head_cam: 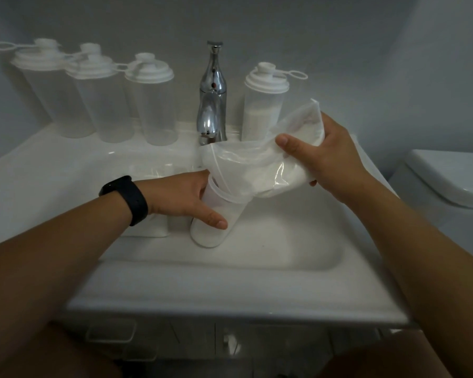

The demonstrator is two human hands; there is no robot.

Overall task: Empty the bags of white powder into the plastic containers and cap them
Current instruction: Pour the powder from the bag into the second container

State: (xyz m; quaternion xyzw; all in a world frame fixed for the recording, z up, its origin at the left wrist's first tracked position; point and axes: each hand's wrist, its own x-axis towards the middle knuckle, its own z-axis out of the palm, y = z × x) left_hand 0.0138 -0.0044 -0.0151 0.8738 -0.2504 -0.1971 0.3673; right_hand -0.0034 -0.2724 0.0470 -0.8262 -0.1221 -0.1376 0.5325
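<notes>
An uncapped plastic container stands tilted in the sink basin, with white powder in its lower part. My left hand, a black band on its wrist, grips the container near its rim. My right hand holds a clear bag of white powder, tipped so that its mouth lies over the container's opening. Behind the bag, right of the tap, stands a capped container about half full of powder. Another bag of powder lies in the basin, mostly hidden behind my left wrist.
Several capped containers with no powder visible in them line the back left of the white sink. A chrome tap rises at the back centre. A white toilet stands at the right. Cabinet doors show below the sink.
</notes>
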